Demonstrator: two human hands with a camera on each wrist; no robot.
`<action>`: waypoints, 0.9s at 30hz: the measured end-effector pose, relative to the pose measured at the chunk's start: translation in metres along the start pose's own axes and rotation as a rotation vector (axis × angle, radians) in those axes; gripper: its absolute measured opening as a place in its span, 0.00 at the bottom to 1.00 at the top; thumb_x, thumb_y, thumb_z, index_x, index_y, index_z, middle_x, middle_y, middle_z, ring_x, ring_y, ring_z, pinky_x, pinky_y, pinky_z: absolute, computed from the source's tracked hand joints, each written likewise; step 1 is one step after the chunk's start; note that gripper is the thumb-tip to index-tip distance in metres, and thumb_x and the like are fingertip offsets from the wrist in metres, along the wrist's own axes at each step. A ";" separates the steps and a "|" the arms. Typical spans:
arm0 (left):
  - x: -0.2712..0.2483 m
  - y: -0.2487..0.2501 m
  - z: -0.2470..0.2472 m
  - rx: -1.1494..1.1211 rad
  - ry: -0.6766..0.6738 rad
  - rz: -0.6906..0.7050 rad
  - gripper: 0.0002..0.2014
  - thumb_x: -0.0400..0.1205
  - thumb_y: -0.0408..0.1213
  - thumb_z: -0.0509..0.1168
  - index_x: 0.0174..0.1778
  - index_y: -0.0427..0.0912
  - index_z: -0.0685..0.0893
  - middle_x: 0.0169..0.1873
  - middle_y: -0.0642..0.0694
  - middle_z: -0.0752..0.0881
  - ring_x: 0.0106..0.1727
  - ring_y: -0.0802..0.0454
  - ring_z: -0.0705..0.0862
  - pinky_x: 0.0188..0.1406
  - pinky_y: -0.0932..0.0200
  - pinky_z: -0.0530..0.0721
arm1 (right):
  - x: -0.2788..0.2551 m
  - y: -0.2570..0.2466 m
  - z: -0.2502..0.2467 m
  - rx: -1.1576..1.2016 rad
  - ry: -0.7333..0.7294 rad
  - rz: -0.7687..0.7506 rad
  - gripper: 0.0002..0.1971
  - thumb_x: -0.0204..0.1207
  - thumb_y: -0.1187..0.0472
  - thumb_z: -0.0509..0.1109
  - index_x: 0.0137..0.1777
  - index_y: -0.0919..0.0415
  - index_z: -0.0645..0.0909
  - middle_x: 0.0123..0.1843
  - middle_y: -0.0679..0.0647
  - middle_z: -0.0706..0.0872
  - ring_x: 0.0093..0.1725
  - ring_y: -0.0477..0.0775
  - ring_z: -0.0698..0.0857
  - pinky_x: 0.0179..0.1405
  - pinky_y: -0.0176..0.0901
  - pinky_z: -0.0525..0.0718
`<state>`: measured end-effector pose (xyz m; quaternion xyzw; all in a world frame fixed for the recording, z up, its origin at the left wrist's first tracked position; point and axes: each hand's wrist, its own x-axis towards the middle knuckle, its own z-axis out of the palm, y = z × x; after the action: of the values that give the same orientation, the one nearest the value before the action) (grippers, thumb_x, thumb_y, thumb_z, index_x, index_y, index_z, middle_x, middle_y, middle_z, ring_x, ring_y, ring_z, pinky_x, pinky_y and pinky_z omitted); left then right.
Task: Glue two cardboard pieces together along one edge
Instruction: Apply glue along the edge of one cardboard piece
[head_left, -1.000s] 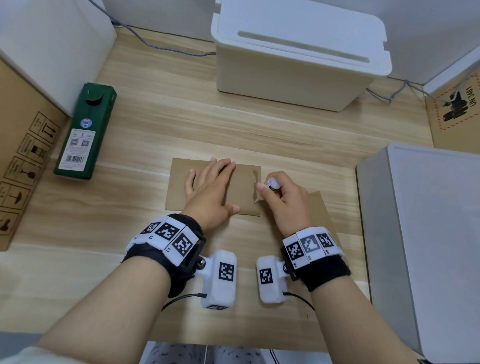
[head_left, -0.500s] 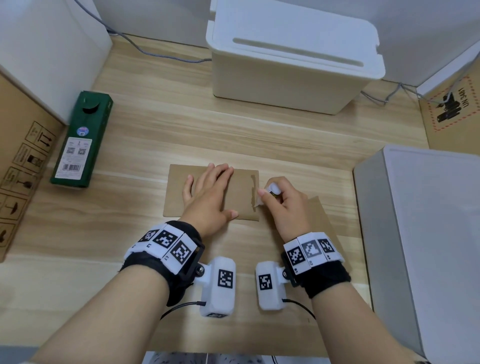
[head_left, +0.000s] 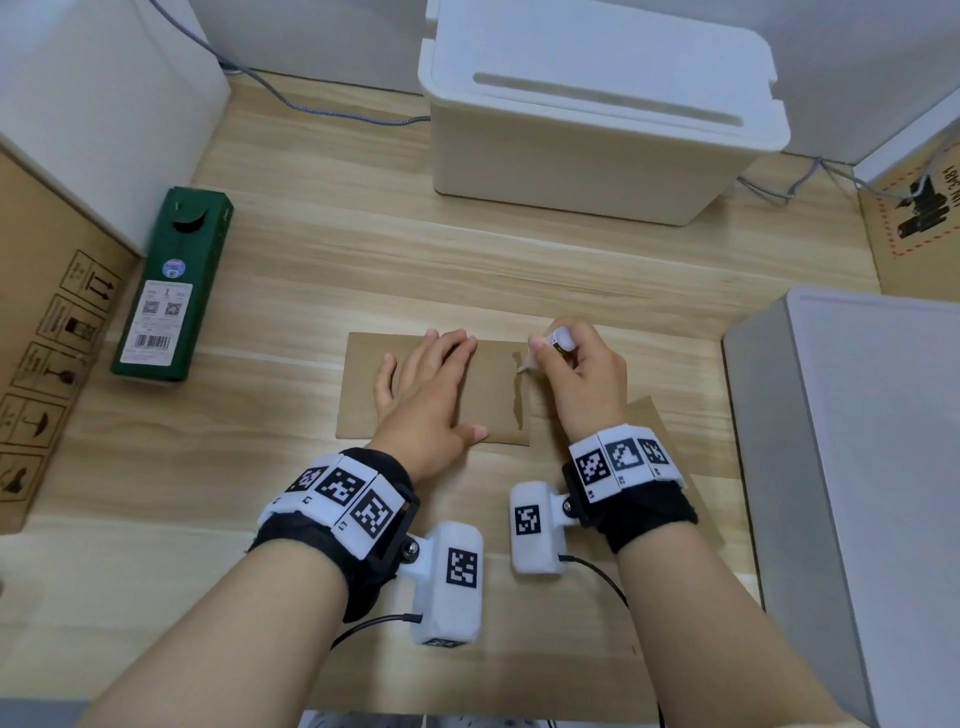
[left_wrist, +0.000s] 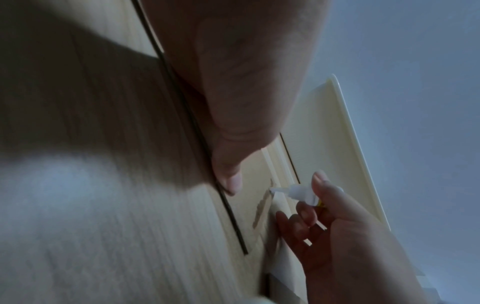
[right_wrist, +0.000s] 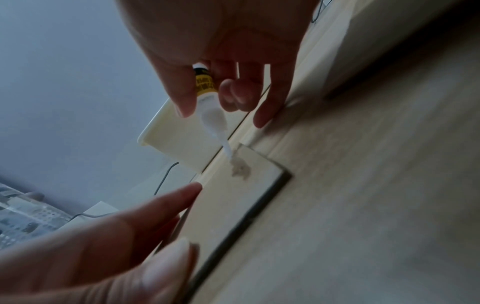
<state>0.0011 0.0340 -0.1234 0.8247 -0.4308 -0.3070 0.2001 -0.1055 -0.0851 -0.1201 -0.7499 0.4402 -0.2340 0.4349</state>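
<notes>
Nearest you, your left hand (head_left: 431, 395) lies flat on the left cardboard piece (head_left: 363, 395), fingers straight and slightly spread, pinning it to the table (head_left: 311, 270). Just beside it, your right hand (head_left: 582, 379) pinches a small glue bottle (head_left: 558, 340) between thumb and forefinger, its white nozzle touching the far end of that piece's right edge, where a dark wet glue line (head_left: 518, 395) runs. The second cardboard piece (head_left: 644, 410) lies under your right wrist, just right of the first, so you have two pieces and one bottle. The card looks light, thin and fairly stiff, so it would likely slide unless pressed; hold it flat by its dry middle, away from the wet edge. Farther off lie one green carton (head_left: 171, 286) to the left and one white lidded box (head_left: 597, 104) at the back.
</notes>
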 end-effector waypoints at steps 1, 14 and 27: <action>0.000 0.000 0.000 0.001 -0.002 -0.001 0.44 0.72 0.43 0.70 0.79 0.55 0.51 0.81 0.59 0.50 0.82 0.59 0.38 0.77 0.49 0.30 | -0.003 0.000 -0.001 0.002 -0.014 0.000 0.09 0.72 0.56 0.68 0.37 0.61 0.76 0.30 0.59 0.81 0.28 0.43 0.73 0.28 0.29 0.69; 0.001 0.000 0.000 -0.001 -0.005 -0.009 0.44 0.72 0.43 0.70 0.79 0.55 0.51 0.81 0.59 0.50 0.82 0.59 0.39 0.77 0.47 0.30 | -0.032 0.005 -0.013 0.050 -0.171 0.068 0.11 0.69 0.52 0.67 0.34 0.59 0.74 0.30 0.60 0.86 0.28 0.48 0.77 0.32 0.41 0.74; -0.006 0.031 -0.015 -0.221 0.205 -0.007 0.30 0.65 0.34 0.77 0.62 0.47 0.76 0.66 0.53 0.69 0.71 0.53 0.69 0.76 0.49 0.63 | -0.047 -0.030 -0.086 0.881 0.061 0.224 0.08 0.64 0.64 0.72 0.40 0.52 0.79 0.34 0.49 0.89 0.33 0.43 0.83 0.35 0.33 0.77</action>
<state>-0.0094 0.0228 -0.0920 0.8262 -0.3686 -0.2676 0.3315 -0.1782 -0.0761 -0.0484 -0.4340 0.3897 -0.3723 0.7219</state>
